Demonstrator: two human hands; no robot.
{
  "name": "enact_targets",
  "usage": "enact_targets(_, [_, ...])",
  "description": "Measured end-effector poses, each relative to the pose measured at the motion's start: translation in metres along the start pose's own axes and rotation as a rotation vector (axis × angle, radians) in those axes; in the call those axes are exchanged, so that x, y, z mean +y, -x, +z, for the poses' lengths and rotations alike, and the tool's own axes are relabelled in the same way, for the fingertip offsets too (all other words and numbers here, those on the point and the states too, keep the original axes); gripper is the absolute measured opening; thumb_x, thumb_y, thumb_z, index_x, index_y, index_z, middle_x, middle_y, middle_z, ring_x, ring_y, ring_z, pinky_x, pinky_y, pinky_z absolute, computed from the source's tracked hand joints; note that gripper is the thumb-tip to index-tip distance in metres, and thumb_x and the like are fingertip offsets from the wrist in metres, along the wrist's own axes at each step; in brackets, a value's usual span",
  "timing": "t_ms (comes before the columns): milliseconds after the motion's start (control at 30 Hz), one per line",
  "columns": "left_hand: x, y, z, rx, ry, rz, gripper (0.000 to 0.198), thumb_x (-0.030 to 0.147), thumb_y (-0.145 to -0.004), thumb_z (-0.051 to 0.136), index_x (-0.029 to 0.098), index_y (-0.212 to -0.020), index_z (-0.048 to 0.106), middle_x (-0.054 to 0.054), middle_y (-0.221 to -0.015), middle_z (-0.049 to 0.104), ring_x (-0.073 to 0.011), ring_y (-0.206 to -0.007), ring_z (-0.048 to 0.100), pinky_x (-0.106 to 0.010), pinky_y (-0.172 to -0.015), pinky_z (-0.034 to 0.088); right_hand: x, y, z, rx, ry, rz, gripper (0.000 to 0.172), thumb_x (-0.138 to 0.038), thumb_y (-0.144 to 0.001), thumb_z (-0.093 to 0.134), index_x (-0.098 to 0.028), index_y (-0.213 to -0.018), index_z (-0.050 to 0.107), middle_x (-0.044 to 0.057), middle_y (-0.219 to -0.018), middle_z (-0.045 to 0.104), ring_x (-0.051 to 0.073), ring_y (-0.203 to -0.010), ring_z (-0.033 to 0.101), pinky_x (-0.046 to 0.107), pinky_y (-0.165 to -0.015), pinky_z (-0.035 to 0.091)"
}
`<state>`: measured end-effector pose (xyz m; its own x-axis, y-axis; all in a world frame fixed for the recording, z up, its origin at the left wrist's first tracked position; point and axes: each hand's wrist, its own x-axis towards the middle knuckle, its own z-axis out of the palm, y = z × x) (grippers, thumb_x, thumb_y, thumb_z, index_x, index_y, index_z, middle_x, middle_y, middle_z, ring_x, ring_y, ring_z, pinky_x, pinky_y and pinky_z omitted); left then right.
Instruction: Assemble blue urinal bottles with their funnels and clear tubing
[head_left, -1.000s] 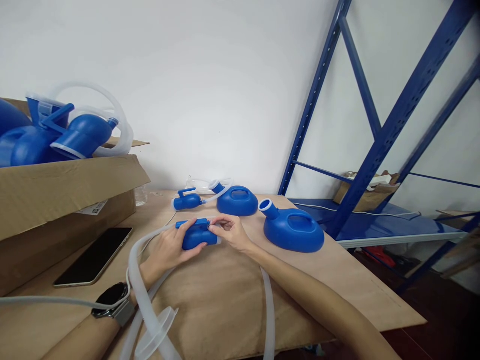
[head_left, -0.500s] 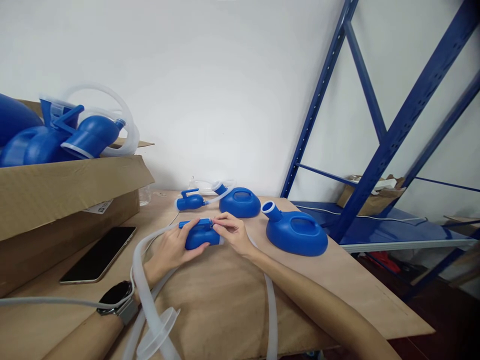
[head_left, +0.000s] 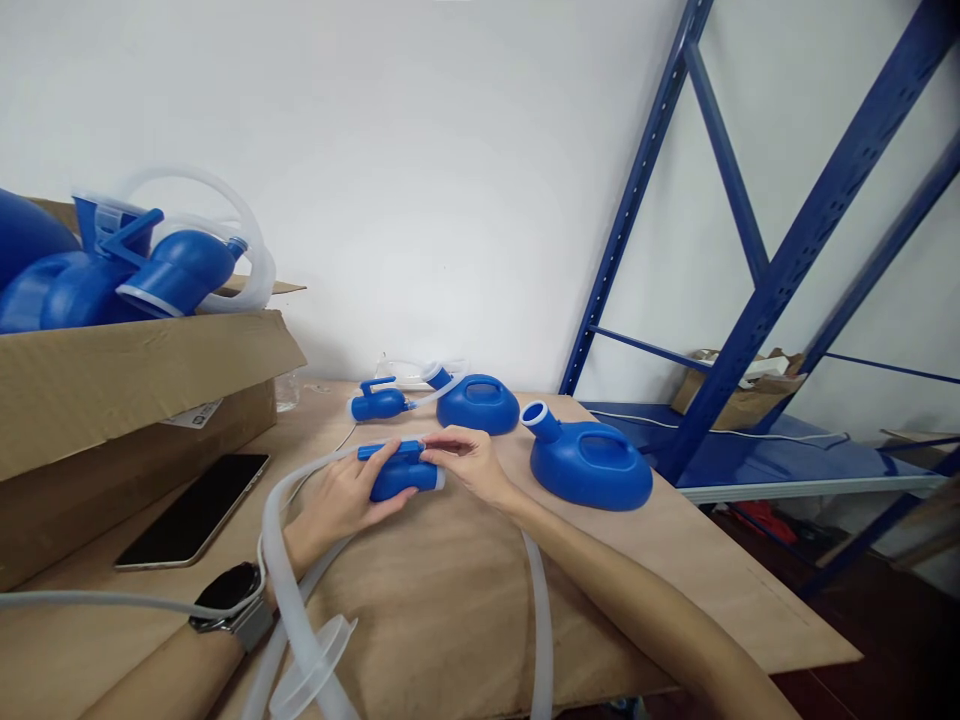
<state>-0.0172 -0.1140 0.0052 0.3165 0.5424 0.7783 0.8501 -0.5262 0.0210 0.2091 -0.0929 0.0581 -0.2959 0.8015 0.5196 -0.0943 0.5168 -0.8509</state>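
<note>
My left hand [head_left: 349,497] is wrapped round a blue plastic urinal cup [head_left: 405,480] with a handle on top and a pale rim facing right. The cup lies on its side over the table. My right hand [head_left: 469,462] pinches thumb and forefinger together at the right end of the handle; whatever is between those fingertips is too small to make out. A translucent hose [head_left: 289,570] loops over my left forearm, with a clear round lid [head_left: 315,668] on it. More hose [head_left: 540,625] runs beneath my right forearm.
Two blue urinal bottles [head_left: 592,465] stand on the wooden table [head_left: 435,620], and a similar cup [head_left: 379,403] with tubing lies behind. At left are a phone [head_left: 193,510] and a cardboard box [head_left: 142,395] full of blue parts. A blue metal rack [head_left: 780,250] stands right.
My right hand has shifted slightly at the handle's end, its fingers now more closely bunched. My left hand keeps its hold on the cup. The view has shifted very slightly.
</note>
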Motion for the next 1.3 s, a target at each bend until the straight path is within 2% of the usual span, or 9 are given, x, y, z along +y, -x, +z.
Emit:
enact_targets(400, [0.002, 0.001, 0.001, 0.128, -0.009, 0.105, 0.063, 0.063, -0.086, 0.065, 0.020, -0.132, 0.057, -0.015, -0.105, 0.077, -0.0305, -0.082, 0.075, -0.036, -0.067, 0.057, -0.002, 0.002, 0.007, 0.031, -0.001, -0.099, 0.014, -0.036, -0.075, 0.087, -0.027, -0.085, 0.084, 0.005, -0.087, 0.077, 0.022, -0.084, 0.071, 0.035, -0.080, 0.058])
enact_targets(567, [0.011, -0.006, -0.001, 0.007, 0.034, -0.021, 0.064, 0.062, -0.086, 0.065, 0.021, -0.134, 0.056, -0.012, -0.097, 0.076, -0.0322, -0.083, 0.075, -0.039, -0.070, 0.057, 0.001, -0.004, -0.003, -0.033, 0.026, -0.046, 0.021, -0.039, -0.074, 0.086, -0.025, -0.090, 0.083, 0.005, -0.097, 0.077, 0.023, -0.093, 0.071, 0.037, -0.089, 0.058])
enact_targets(800, [0.003, -0.015, -0.004, -0.026, 0.358, -0.195, 0.089, 0.060, -0.083, 0.072, 0.024, -0.153, 0.031, -0.014, -0.135, 0.064, -0.0350, -0.117, 0.067, -0.047, -0.092, 0.057, 0.016, -0.004, -0.010, -0.163, 0.140, -0.004, 0.065, -0.038, -0.071, 0.088, -0.027, -0.132, 0.068, 0.007, -0.133, 0.069, 0.026, -0.122, 0.063, 0.043, -0.108, 0.048])
enact_targets(900, [-0.002, -0.019, -0.005, 0.018, 0.464, -0.282, 0.088, 0.056, -0.087, 0.069, 0.023, -0.155, 0.024, -0.016, -0.136, 0.061, -0.0319, -0.121, 0.064, -0.045, -0.092, 0.057, 0.026, -0.008, -0.019, -0.062, 0.157, 0.050, 0.061, -0.040, -0.076, 0.084, -0.024, -0.133, 0.066, 0.008, -0.130, 0.070, 0.026, -0.120, 0.065, 0.040, -0.101, 0.052])
enact_targets(967, [-0.003, -0.021, -0.007, 0.031, 0.448, -0.311, 0.079, 0.056, -0.090, 0.064, 0.021, -0.152, 0.029, -0.017, -0.134, 0.061, -0.0311, -0.121, 0.063, -0.045, -0.093, 0.055, 0.035, -0.012, -0.029, 0.055, 0.197, 0.084, 0.060, -0.041, -0.078, 0.081, -0.022, -0.133, 0.065, 0.010, -0.121, 0.073, 0.025, -0.113, 0.067, 0.038, -0.094, 0.055])
enact_targets(1033, [-0.003, -0.022, -0.010, -0.072, 0.360, -0.275, 0.063, 0.059, -0.090, 0.062, 0.020, -0.138, 0.046, -0.015, -0.127, 0.064, -0.0314, -0.113, 0.065, -0.045, -0.091, 0.054, 0.047, -0.016, -0.041, 0.154, 0.282, 0.102, 0.060, -0.042, -0.080, 0.078, -0.020, -0.134, 0.064, 0.010, -0.112, 0.074, 0.025, -0.105, 0.069, 0.038, -0.090, 0.055])
enact_targets(1100, [-0.003, -0.020, -0.013, -0.272, 0.258, -0.178, 0.050, 0.064, -0.086, 0.062, 0.022, -0.111, 0.061, -0.011, -0.110, 0.069, -0.0301, -0.096, 0.068, -0.042, -0.082, 0.053, 0.059, -0.017, -0.051, 0.177, 0.375, 0.110, 0.061, -0.042, -0.080, 0.078, -0.020, -0.134, 0.063, 0.009, -0.108, 0.073, 0.024, -0.099, 0.069, 0.039, -0.090, 0.054])
enact_targets(1200, [-0.003, -0.017, -0.012, -0.489, 0.185, -0.038, 0.044, 0.067, -0.081, 0.063, 0.023, -0.078, 0.063, -0.006, -0.086, 0.069, -0.0258, -0.076, 0.066, -0.035, -0.069, 0.049, 0.071, -0.014, -0.059, 0.122, 0.485, 0.112, 0.061, -0.043, -0.081, 0.076, -0.022, -0.136, 0.061, 0.009, -0.112, 0.071, 0.025, -0.107, 0.068, 0.042, -0.099, 0.051])
enact_targets(1300, [-0.006, -0.016, -0.010, -0.542, 0.227, -0.029, 0.037, 0.058, -0.085, 0.059, 0.024, -0.074, 0.063, -0.005, -0.078, 0.068, -0.0230, -0.069, 0.064, -0.032, -0.063, 0.044, 0.073, -0.010, -0.061, 0.037, 0.560, 0.109, 0.066, -0.047, -0.087, 0.070, -0.025, -0.147, 0.052, 0.010, -0.126, 0.066, 0.026, -0.119, 0.063, 0.044, -0.107, 0.046])
